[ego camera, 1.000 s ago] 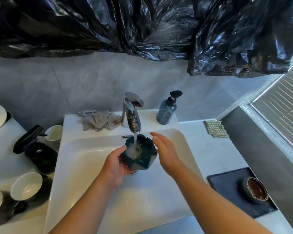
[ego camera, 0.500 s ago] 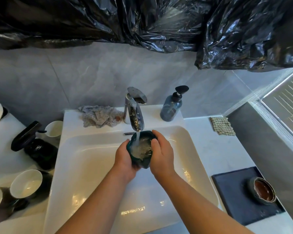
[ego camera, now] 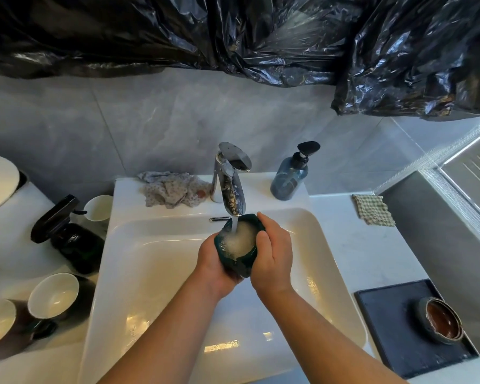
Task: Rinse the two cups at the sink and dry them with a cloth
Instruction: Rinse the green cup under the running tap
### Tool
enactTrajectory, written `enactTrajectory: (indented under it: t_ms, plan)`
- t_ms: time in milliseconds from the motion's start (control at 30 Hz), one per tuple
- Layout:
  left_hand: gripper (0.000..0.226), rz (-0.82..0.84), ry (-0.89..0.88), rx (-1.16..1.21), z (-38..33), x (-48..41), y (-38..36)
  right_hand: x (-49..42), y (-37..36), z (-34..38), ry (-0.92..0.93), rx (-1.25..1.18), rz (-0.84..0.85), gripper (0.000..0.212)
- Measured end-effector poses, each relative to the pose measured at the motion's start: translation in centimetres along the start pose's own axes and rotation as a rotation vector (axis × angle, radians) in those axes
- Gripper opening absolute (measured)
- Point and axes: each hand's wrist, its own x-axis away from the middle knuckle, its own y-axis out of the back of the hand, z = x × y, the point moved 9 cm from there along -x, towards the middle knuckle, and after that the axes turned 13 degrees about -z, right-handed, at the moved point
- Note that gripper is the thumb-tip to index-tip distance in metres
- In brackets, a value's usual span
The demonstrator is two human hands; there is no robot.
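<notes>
Cup point(ego camera: 240, 263) is under the tap point(ego camera: 230, 187), over the far middle of the sink point(ego camera: 150, 259), clasped between both hands. My left hand point(ego camera: 214, 261) curls round its left wall and base, and my right hand point(ego camera: 275, 253) wraps its right rim. Froth fills it. I'd tip it to spill, turn it so the stream sweeps every wall, and grip firmly, since wet glaze probably slips. What I take for the second cup point(ego camera: 442, 325) sits on the near-right tray point(ego camera: 385, 328).

Soap bottle point(ego camera: 288, 178) stands beyond the hands point(ego camera: 273, 254), slightly right. White bowls point(ego camera: 53, 295) and dark jar point(ego camera: 78, 248) on the bench point(ego camera: 17, 245), well left. Black plastic point(ego camera: 233, 37) hangs above.
</notes>
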Motion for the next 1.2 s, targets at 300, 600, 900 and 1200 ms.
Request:
enactTrajectory:
  t_ms: [300, 600, 900, 1200]
  plan:
    - [0.033, -0.288, -0.356, 0.000, -4.3, 1.7, 2.7, 1.3, -2.4, -3.3, -0.761, -0.475, 0.023, 0.029]
    - [0.026, -0.339, -0.631, -0.138, -7.0, 3.1, 3.0, 3.0, -4.0, -4.2, -1.097, -0.589, 0.050, 0.035]
    - [0.027, -0.198, -0.320, -0.212, -4.0, 1.0, 1.6, 2.5, -3.3, -6.4, -1.207, -0.426, 0.142, 0.033]
    - [0.025, -0.371, -0.313, -0.321, -3.0, -0.8, 4.5, 3.7, -3.6, -8.2, -1.220, -0.194, 0.130, 0.028]
